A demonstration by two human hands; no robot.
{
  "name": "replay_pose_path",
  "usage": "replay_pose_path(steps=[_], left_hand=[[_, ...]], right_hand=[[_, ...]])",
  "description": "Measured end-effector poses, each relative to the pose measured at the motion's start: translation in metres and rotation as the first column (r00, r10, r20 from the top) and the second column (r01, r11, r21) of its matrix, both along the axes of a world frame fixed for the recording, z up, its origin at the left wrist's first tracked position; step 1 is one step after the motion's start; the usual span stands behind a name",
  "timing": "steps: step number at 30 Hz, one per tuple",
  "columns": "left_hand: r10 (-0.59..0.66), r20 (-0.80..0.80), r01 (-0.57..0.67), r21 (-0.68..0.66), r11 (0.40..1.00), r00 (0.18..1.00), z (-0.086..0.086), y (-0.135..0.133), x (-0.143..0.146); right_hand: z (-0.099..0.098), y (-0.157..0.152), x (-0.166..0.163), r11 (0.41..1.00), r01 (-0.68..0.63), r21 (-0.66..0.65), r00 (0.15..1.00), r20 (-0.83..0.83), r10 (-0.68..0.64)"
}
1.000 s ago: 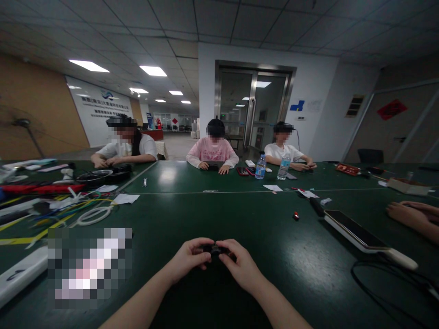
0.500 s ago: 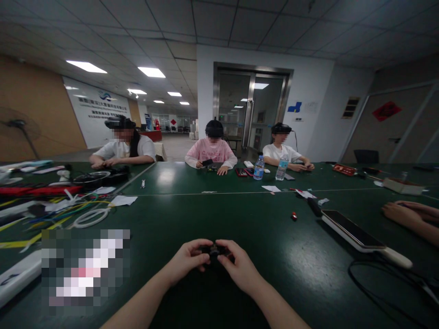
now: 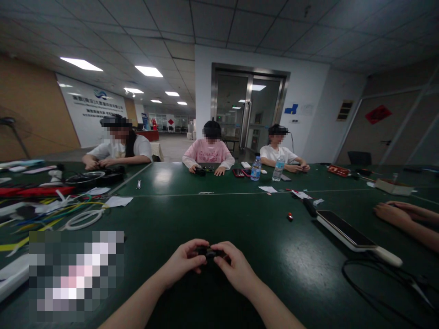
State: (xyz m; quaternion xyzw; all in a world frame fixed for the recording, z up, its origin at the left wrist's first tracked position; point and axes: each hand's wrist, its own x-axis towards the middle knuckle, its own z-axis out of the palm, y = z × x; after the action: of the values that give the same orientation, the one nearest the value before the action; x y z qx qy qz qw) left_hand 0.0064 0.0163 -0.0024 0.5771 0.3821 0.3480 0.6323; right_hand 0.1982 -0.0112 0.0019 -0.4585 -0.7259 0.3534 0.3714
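Observation:
A small black object (image 3: 208, 252) with a lumpy outline is held up in front of me between both hands, over the near part of the green table (image 3: 192, 219). My left hand (image 3: 181, 264) pinches its left end between thumb and fingers. On the other end, the thumb and fingers of my right hand (image 3: 236, 267) are closed in the same way. My fingertips cover much of the object, and its exact kind is too dark to make out.
To the right lie a white device with a dark screen (image 3: 346, 228), a black cable (image 3: 356, 288) and a small red item (image 3: 290, 216). Cables (image 3: 82, 219) crowd the left side. Water bottles (image 3: 255, 169) stand farther back. Other people sit around the table; another person's hands (image 3: 394, 214) rest at right.
The whole scene has shifted slightly left in view. My hands keep hold of the black object, which looks slightly turned. Across the table, the person in pink has lowered a dark item.

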Motion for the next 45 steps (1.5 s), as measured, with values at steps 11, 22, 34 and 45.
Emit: replay_pose_path(steps=[11,22,34,45], left_hand=[[-0.015,-0.008,0.015,-0.009,1.0,1.0,0.005,-0.002,0.0],[-0.061,0.063,0.063,-0.025,0.998,0.996,-0.004,0.003,-0.002],[-0.131,-0.004,0.131,-0.02,0.991,0.991,0.0,0.003,-0.001],[-0.163,0.043,0.165,-0.052,0.985,0.986,0.009,-0.002,-0.001]], right_hand=[[-0.004,0.0,0.0,0.999,0.039,-0.022,0.999,-0.015,-0.039],[-0.003,0.001,0.001,1.0,0.026,0.01,0.999,-0.043,-0.025],[0.006,-0.006,0.001,0.997,0.018,-0.071,1.0,-0.014,-0.019],[-0.001,0.0,-0.002,0.997,0.039,-0.069,0.999,-0.027,-0.041]])
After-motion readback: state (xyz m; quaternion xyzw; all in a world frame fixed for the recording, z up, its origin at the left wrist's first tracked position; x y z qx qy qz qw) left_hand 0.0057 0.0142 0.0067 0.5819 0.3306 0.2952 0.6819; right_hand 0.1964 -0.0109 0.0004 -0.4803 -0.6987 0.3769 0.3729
